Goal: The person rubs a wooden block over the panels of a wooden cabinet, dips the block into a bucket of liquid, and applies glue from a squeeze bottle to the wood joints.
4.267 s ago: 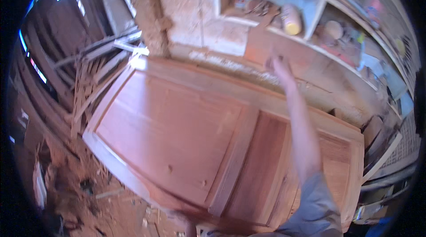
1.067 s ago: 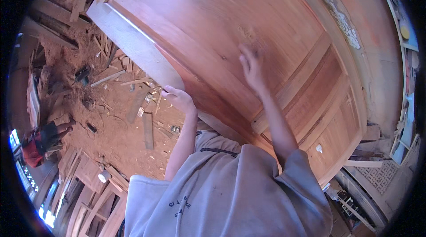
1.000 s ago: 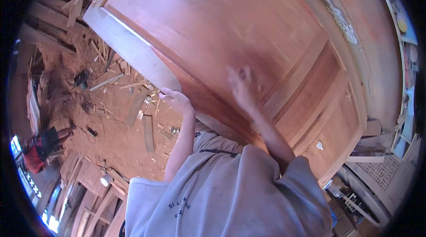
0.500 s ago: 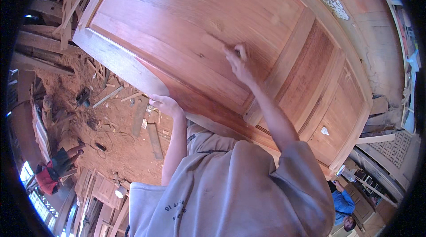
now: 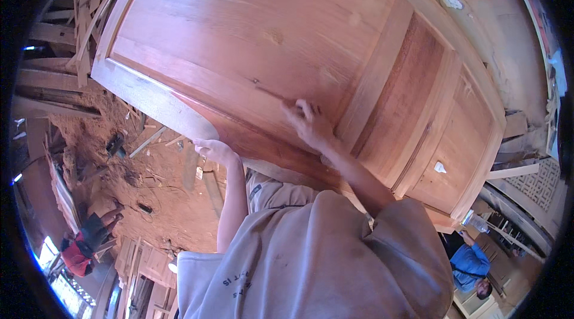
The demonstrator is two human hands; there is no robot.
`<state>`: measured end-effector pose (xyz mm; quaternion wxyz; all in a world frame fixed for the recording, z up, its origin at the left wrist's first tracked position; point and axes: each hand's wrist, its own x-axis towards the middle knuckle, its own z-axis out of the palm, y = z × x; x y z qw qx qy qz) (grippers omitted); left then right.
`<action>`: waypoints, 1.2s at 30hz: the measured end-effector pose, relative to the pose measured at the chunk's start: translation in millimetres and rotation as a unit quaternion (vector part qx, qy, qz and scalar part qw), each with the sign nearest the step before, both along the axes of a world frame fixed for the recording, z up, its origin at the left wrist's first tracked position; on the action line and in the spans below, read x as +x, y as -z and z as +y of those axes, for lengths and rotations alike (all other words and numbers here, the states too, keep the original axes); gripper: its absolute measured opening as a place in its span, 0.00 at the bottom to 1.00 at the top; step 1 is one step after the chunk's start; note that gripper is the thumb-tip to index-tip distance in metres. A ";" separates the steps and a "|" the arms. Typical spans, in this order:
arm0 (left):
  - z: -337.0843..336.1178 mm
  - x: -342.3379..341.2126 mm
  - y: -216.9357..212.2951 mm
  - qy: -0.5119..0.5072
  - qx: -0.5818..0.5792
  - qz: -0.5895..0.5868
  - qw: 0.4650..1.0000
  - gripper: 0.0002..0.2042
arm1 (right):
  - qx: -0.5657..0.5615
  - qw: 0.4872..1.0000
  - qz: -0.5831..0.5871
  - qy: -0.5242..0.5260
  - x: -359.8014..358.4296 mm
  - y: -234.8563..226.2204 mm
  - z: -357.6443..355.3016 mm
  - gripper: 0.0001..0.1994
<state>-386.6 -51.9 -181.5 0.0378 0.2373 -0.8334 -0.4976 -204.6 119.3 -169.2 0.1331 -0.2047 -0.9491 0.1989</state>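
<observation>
A large panelled wooden door (image 5: 197, 32) lies before me, its reddish-brown panels framed by paler rails. My left hand (image 5: 216, 151) grips the door's near edge, left of my body, with the fingertips at the rim. Over the big panel, near the cross rail, my right hand (image 5: 311, 124) is closed on a thin flat brown strip (image 5: 270, 92). The strip sticks out to the left from the fingers and lies low on the wood. Motion blurs that hand, and the strip's exact kind cannot be made out.
A small white piece (image 5: 440, 167) lies on the door's right-hand panel, and a clear bottle (image 5: 475, 222) is by its right corner. Scrap wood (image 5: 89, 26) is heaped at far left; offcuts litter the earthen floor (image 5: 161, 211). People in blue (image 5: 469, 268) and red (image 5: 78, 256) are farther off.
My right hand has moved nearer to me and slightly left across the panel, with the strip still in it. My left hand stays at the door's edge. The view has shifted slightly.
</observation>
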 end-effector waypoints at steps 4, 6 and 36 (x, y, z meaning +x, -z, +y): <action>2.0 -1.5 3.1 0.003 0.013 -0.006 1.000 0.35 | -0.029 0.998 0.026 0.049 -22.6 4.2 80.8 0.20; 0.4 -0.6 6.3 -0.007 0.011 -0.011 1.000 0.35 | -0.021 0.996 0.054 0.063 -24.8 -2.2 101.9 0.19; 1.8 3.1 3.7 0.024 -0.002 -0.028 0.999 0.32 | 0.095 0.874 -0.013 0.477 -64.3 34.6 207.8 0.18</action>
